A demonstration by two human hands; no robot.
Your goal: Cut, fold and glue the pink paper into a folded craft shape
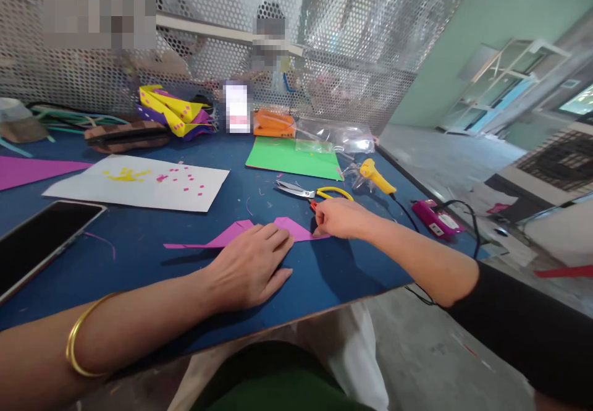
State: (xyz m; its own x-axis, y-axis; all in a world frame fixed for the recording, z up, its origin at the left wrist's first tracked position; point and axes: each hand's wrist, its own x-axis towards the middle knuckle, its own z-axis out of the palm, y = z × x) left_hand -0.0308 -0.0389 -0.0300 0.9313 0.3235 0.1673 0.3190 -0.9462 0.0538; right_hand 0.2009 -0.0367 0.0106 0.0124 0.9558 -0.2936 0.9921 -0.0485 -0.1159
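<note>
A folded purple paper piece (231,235) lies flat on the blue table (139,250). My left hand (252,266) rests palm-down on its middle, fingers spread, pressing it to the table. My right hand (340,218) presses its fingertips on the paper's right end, fingers curled, holding nothing. Yellow-handled scissors (315,193) lie just behind my right hand.
A white sheet (139,182) with yellow and pink bits, a green sheet (294,157), a yellow glue gun (376,176), a phone (41,238) at left, a pink device (438,218) with cable, folded yellow-purple paper (173,111), and a perforated metal screen (324,40) behind. The table edge runs near my body.
</note>
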